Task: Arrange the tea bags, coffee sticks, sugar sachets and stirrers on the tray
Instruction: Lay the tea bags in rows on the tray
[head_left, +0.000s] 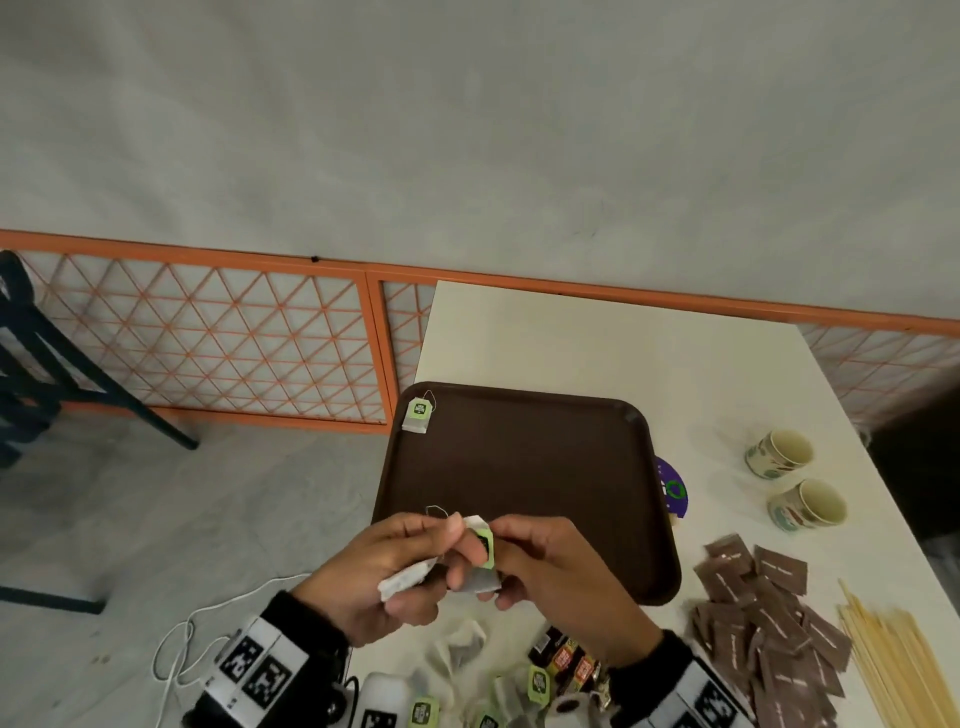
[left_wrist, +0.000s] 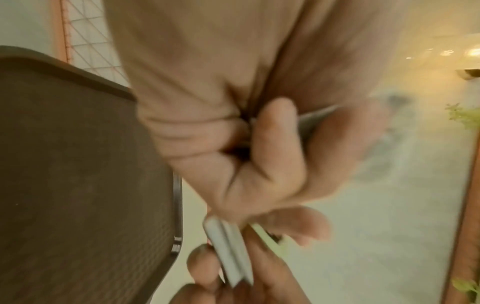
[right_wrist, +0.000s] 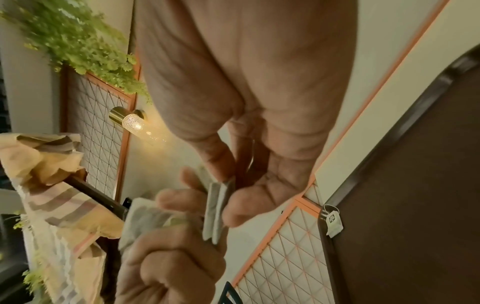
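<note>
At the far left of the head view a dark metal chair (head_left: 31, 364) stands on the grey floor before an orange-framed lattice panel (head_left: 208, 338), and a white cable (head_left: 182, 639) loops at the lower left. Just right of it, low in the frame, the left hand (head_left: 374, 566) grips a white paper tea bag (head_left: 408, 579) in its curled fingers, while its thumb and forefinger meet the right hand at a second tea bag with a green tag (head_left: 483, 545). The right hand (head_left: 550, 577) pinches that second bag from the other side, both hands raised over the near edge of the dark brown plastic tray (head_left: 524, 467). The tray lies on the white table (head_left: 597, 343), its left side overhanging the table edge, and a single green-tagged tea bag (head_left: 418, 413) rests at its upper left corner. Below the hands, at the bottom edge, lies a loose heap of more tea bags (head_left: 462, 649), with dark coffee sticks bearing orange labels (head_left: 566, 657) just to its right. Farther right sits a pile of brown sugar sachets (head_left: 769, 618), then a bundle of pale wooden stirrers (head_left: 893, 665) at the lower right corner. Above those, near the right table edge, two patterned paper cups (head_left: 795, 480) stand upright, well apart from the tray.
</note>
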